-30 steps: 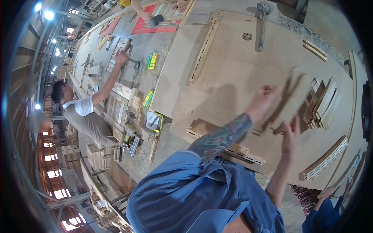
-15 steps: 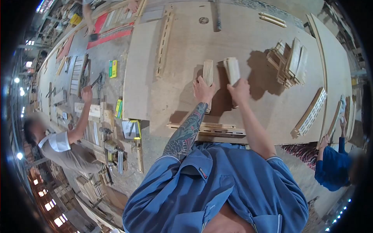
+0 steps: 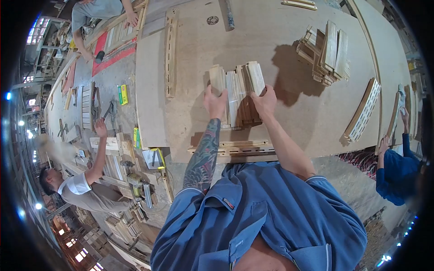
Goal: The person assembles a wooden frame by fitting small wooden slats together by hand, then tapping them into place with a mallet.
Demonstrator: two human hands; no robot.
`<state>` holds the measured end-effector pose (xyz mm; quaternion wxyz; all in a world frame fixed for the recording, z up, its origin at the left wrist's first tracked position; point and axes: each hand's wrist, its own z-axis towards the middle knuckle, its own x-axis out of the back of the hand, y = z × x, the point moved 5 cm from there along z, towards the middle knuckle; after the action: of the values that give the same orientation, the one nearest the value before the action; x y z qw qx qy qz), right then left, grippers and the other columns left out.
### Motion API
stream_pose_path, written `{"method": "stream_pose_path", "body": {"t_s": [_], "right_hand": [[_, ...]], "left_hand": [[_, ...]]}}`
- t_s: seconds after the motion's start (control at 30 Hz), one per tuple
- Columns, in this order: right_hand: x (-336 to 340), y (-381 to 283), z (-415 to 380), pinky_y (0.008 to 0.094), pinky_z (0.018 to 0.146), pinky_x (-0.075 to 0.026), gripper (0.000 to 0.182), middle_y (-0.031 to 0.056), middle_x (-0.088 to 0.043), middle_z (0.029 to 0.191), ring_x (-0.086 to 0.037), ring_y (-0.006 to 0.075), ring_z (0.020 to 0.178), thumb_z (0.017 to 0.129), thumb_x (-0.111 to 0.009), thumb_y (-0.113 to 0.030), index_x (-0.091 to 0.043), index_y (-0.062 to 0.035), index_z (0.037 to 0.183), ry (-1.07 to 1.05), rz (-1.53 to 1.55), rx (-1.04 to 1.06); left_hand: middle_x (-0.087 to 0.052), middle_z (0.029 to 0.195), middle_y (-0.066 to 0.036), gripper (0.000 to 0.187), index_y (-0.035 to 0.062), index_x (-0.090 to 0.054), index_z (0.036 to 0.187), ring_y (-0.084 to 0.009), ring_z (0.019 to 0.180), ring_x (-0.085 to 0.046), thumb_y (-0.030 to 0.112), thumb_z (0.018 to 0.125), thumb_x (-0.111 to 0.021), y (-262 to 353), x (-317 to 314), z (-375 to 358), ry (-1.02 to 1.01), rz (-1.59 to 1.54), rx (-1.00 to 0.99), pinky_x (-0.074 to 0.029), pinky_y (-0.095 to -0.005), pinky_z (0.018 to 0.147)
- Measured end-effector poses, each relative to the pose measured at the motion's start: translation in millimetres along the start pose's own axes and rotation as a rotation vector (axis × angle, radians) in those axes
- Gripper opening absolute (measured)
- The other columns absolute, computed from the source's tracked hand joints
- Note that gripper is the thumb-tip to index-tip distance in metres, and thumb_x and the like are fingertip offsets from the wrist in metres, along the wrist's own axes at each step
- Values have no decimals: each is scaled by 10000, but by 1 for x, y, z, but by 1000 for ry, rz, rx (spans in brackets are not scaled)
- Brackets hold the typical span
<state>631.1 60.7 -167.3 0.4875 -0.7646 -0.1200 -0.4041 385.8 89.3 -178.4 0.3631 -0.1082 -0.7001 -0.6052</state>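
Between my two hands stands a row of pale wooden slats (image 3: 233,97), side by side on the board-topped table. My left hand (image 3: 215,103) is closed around the left end of the row, its thumb and fingers on the outer slats. At the right end, my right hand (image 3: 264,101) grips the outermost slats, which are slightly raised and tilted. Just nearer to me lie slotted wooden strips (image 3: 239,150) along the table's front edge. To the right sits a loose pile of similar slats (image 3: 332,54).
A slotted rail (image 3: 171,54) lies left on the tabletop (image 3: 190,122), another slotted piece (image 3: 364,110) at right. A dark bar (image 3: 229,16) lies at the far side. One co-worker (image 3: 86,187) works at left, another (image 3: 398,169) at right, a third person (image 3: 97,18) at the back left.
The two separate bundles under my hands now form one fanned row, with slats showing between. My left hand has moved left along with its slats. The whole view has shifted a little.
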Motion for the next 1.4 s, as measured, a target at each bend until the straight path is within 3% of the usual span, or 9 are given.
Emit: {"method": "stream_pose_path", "body": {"t_s": [0.47,0.57,0.67,0.73,0.87,0.93,1.07,1.17,1.4], "right_hand": [[48,55,12,500,914,-478,615,177,-656,1100,-625,387,1019,811,-719,-506,-616,-50,1209,177,-79,-122],[43,56,4,493,944,-474,556,201,-656,1146,-620,408,1051,873,-657,-484,-636,-49,1217,88,-80,76],[39,59,1,469,986,-472,590,233,-633,1189,-602,408,1121,889,-640,-466,-612,-33,1289,54,-112,127],[53,62,8,434,1006,-470,612,230,-622,1233,-594,386,1164,897,-663,-397,-558,-16,1364,-85,-16,61],[62,55,-14,410,956,-502,684,233,-579,1337,-627,320,1123,879,-720,-361,-501,7,1413,-82,158,176],[50,-10,-64,363,869,-530,737,209,-590,1321,-652,242,1009,869,-754,-402,-493,15,1418,-490,549,126],[-1,-114,-155,299,724,-527,636,123,-698,1070,-638,139,895,871,-770,-404,-579,15,1309,-1070,548,351],[-51,-122,-187,305,686,-510,482,77,-716,891,-625,118,805,897,-752,-366,-658,21,1169,-1133,660,410],[-76,-117,-222,312,664,-497,320,76,-714,802,-601,134,710,873,-758,-242,-712,22,1047,-857,482,491]], "left_hand": [[-639,1196,-291,676,-53,-591,1284,-404,1161,-585,388,802,-765,-37,76,23,98,289,63,-465,-443,990],[-654,1173,-285,592,-32,-589,1302,-415,1090,-620,324,849,-722,-59,66,29,83,352,-47,-483,-455,954],[-689,1133,-217,485,-14,-585,1314,-345,971,-671,217,896,-669,-60,59,36,44,519,-129,-522,-425,850],[-702,1119,-137,449,-13,-582,1322,-207,952,-672,178,923,-658,-56,68,40,-324,-38,111,-530,-345,797],[-695,1120,-65,428,-1,-602,1314,-110,956,-645,186,936,-678,-39,109,28,-342,-184,217,-517,-272,788],[-715,1062,-42,428,14,-638,1287,-101,892,-644,233,929,-718,1,128,2,-476,-419,250,-517,-263,776],[-725,1025,-25,385,22,-671,1251,-99,870,-639,240,937,-716,35,172,-37,-527,-526,129,-518,-269,772],[-730,1015,-33,351,19,-687,1227,-95,889,-637,237,952,-697,21,211,-51,-600,-596,32,-513,-259,784],[-727,1018,-14,349,97,-702,1231,-90,912,-648,340,989,-641,22,326,-54,-190,-470,-236,-489,-255,818]]}}
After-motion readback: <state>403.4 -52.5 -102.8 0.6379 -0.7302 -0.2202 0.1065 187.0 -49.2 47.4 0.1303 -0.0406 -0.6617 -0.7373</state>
